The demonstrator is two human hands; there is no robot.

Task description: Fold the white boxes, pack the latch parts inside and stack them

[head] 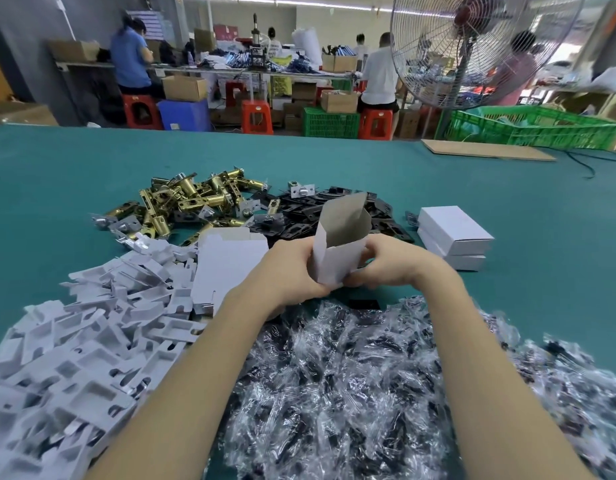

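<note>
A: Left to right, what is placed where?

B: Inserts [77, 341] lie left. The left hand [292, 268] and right hand [386, 261] both grip one box [337, 247] upright, mouth open, probably for loading. Two finished boxes [453, 242] sit stacked right on the surface [507, 195].

both hands [337, 268] gripping open white box [337, 244], teal table [472, 188]

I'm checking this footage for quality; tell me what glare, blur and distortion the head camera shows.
Head view: wide-angle bending bows the table edge and stretches the forearms; the plastic bags glint with patchy glare; the cardboard inserts smear toward the lower left corner; the half-folded box, held by left hand and right hand, looks sharp; lighting is even, with faint shadows.
</note>
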